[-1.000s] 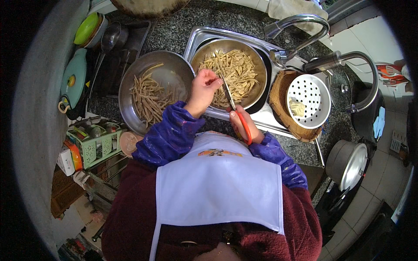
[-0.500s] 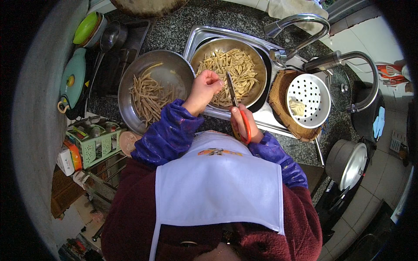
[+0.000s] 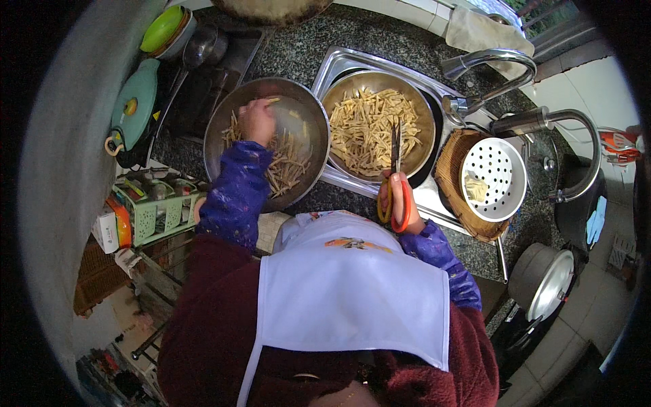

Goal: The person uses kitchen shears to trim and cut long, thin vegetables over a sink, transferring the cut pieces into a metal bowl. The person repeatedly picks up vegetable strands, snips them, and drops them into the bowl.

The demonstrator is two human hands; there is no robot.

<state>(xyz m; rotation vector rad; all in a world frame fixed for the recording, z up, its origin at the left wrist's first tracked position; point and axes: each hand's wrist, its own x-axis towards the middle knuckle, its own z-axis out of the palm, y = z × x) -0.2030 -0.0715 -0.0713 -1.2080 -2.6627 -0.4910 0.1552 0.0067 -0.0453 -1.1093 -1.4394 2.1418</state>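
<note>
Many tan strips (image 3: pixel 288 169) beside left fingers (image 3: pixel 255 110), grip unclear, right fingers (image 3: pixel 398 195) curled round scissors (image 3: pixel 396 157)

Looking down from head height, from the near side of the strip-filled bowl (image 3: pixel 426 129), facing forward and steeply down onto it, upright and unmirrored; near enough to catch the pale apron (image 3: pixel 356 292) large on this side of the bowl, wide enough to span from the grey wall (image 3: pixel 64 203) well left of the bowl to the window (image 3: pixel 555 22) beyond and right of it, bowing straight edges outward, fisheye fashion
</note>
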